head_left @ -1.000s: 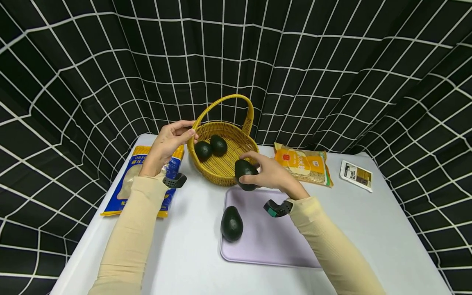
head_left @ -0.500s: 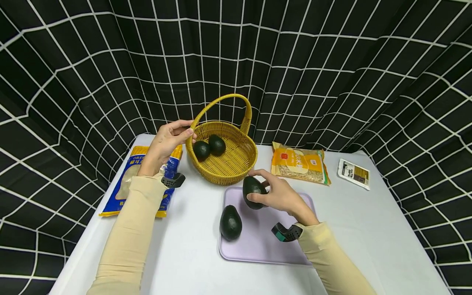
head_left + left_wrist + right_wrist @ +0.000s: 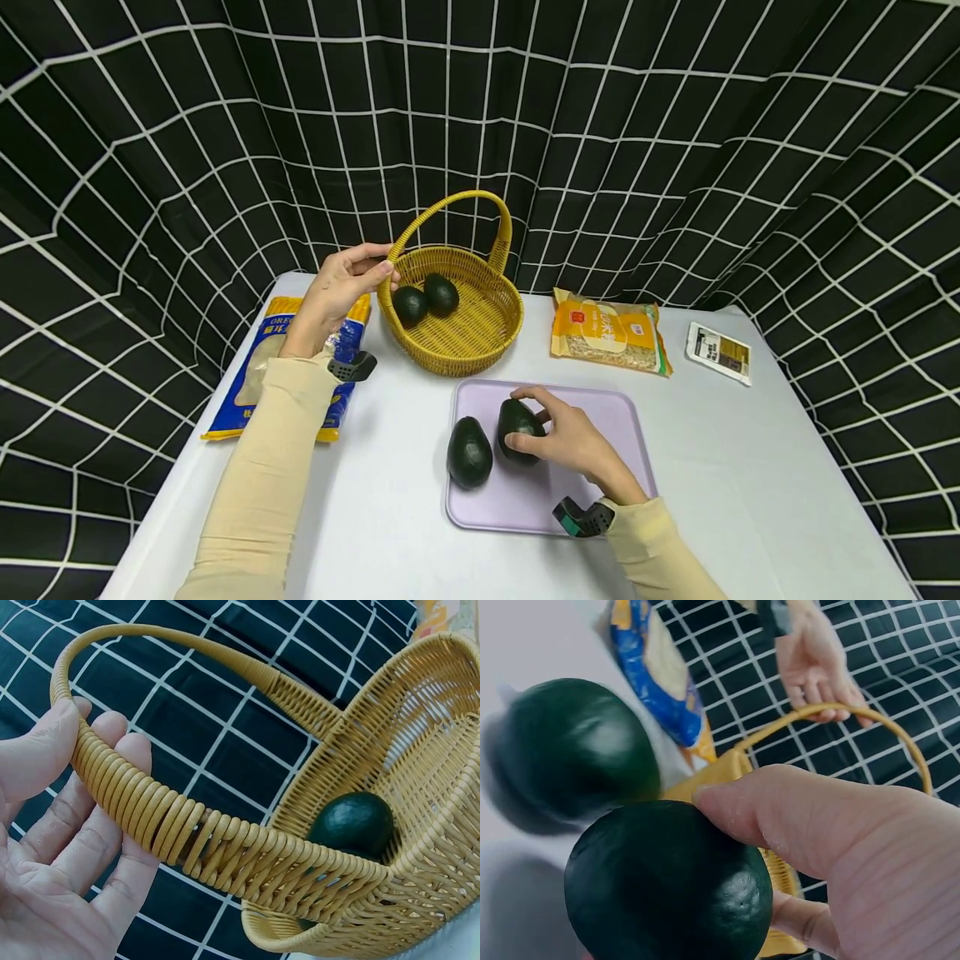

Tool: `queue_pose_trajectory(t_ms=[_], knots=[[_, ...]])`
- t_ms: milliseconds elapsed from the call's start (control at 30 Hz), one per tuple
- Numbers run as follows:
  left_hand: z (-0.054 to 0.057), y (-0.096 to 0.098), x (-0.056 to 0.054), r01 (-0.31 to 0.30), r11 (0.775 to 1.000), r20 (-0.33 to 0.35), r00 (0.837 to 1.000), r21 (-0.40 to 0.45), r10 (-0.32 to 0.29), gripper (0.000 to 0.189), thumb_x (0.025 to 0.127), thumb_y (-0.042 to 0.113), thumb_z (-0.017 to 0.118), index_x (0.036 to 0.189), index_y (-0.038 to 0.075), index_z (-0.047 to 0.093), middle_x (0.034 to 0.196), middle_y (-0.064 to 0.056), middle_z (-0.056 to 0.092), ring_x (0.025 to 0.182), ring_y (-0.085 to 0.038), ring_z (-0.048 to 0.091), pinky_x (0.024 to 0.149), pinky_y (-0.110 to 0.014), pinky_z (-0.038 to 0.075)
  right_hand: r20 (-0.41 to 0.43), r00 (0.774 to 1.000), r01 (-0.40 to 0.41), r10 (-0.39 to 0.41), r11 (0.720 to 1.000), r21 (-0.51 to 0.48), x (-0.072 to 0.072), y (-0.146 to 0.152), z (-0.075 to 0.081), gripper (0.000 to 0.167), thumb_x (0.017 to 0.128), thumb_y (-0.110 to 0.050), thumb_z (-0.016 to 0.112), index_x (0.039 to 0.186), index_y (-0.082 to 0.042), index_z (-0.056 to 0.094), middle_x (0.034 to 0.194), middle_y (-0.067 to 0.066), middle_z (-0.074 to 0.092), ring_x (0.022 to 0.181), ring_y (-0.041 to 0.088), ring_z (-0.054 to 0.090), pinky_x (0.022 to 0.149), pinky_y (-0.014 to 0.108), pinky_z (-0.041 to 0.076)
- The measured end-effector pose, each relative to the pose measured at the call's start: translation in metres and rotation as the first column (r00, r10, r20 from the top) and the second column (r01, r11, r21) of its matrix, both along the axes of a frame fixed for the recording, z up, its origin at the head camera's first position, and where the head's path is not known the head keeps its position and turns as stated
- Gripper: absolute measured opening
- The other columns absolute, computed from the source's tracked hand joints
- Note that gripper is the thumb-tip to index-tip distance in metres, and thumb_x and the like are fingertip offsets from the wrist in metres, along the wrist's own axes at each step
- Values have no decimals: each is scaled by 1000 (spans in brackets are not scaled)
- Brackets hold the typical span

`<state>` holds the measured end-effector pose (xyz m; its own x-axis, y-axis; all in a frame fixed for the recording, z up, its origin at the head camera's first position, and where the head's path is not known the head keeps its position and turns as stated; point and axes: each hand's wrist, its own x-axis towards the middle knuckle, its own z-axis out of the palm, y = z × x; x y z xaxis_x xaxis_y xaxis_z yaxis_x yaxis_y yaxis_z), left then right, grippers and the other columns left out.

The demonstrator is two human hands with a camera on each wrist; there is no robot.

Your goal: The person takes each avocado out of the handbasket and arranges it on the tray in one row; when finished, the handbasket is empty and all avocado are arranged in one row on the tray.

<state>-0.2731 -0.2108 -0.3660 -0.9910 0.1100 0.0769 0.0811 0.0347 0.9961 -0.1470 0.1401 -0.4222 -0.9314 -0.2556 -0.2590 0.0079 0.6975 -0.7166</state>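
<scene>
My left hand [image 3: 341,287] grips the handle of a yellow wicker basket [image 3: 457,365] on its left side; in the left wrist view thumb and fingers pinch the handle [image 3: 142,802]. Two dark green avocados [image 3: 442,295] lie inside the basket, at its left. Over the lilac tray [image 3: 600,408], my right hand [image 3: 566,437] holds an avocado [image 3: 519,421] between thumb and fingers. Whether that fruit touches the tray cannot be told. Just left of it, another avocado [image 3: 470,454] lies on the tray's left edge. In the right wrist view the held avocado [image 3: 667,885] hides most fingers.
A blue and yellow bag [image 3: 247,375] lies under the left forearm. Behind the tray is an orange bag of grain [image 3: 611,333], and a small white packet [image 3: 718,354] lies at the right. A black grid curtain [image 3: 480,108] surrounds the white table [image 3: 390,517].
My right hand has moved from the basket's near right rim toward me, bringing the avocado over the tray beside the other one. The left hand still holds the basket handle.
</scene>
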Motion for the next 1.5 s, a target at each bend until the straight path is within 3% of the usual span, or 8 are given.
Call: queue_pose_trajectory(t_ms=[300, 633, 1267, 1367, 1500], knots=[[0, 0, 0, -9, 1000, 0, 1000, -6, 9, 39, 100, 18, 63, 138, 6, 61, 95, 0, 74, 93, -22, 72, 89, -20, 57, -8, 1000, 16, -15, 1000, 19, 14, -1, -18, 63, 77, -36, 85, 134, -31, 60, 100, 8, 68, 85, 21, 61, 68, 34, 45], [1, 1, 1, 0, 1000, 7, 1000, 15, 0, 40, 100, 18, 64, 137, 5, 60, 93, 3, 74, 88, -12, 71, 88, -19, 56, -41, 999, 4, -2, 998, 56, 20, -5, -29, 61, 77, -39, 84, 133, -32, 60, 96, 6, 69, 86, 19, 62, 69, 36, 47], [-1, 1, 1, -9, 1000, 7, 1000, 0, 9, 39, 100, 19, 64, 137, 6, 61, 95, 2, 74, 94, -19, 72, 88, -21, 57, -45, 993, -108, 112, 990, 86, 23, 0, -20, 68, 86, -42, 81, 145, -25, 52, 117, 15, 68, 102, 25, 64, 78, 46, 53], [-1, 1, 1, -11, 1000, 11, 1000, 1, 11, 38, 100, 18, 63, 137, 6, 61, 95, 2, 73, 95, -21, 72, 88, -20, 57, -56, 989, -135, 140, 987, 88, 22, 1, -19, 68, 87, -42, 79, 146, -23, 51, 116, 14, 68, 100, 24, 64, 78, 46, 52], [-1, 1, 0, -11, 1000, 13, 1000, 3, 10, 38, 101, 18, 63, 137, 6, 60, 94, 3, 73, 89, -14, 72, 88, -19, 57, -89, 979, -178, 185, 980, 85, 19, 3, -16, 67, 89, -41, 78, 146, -20, 50, 112, 11, 68, 93, 21, 62, 76, 41, 50]])
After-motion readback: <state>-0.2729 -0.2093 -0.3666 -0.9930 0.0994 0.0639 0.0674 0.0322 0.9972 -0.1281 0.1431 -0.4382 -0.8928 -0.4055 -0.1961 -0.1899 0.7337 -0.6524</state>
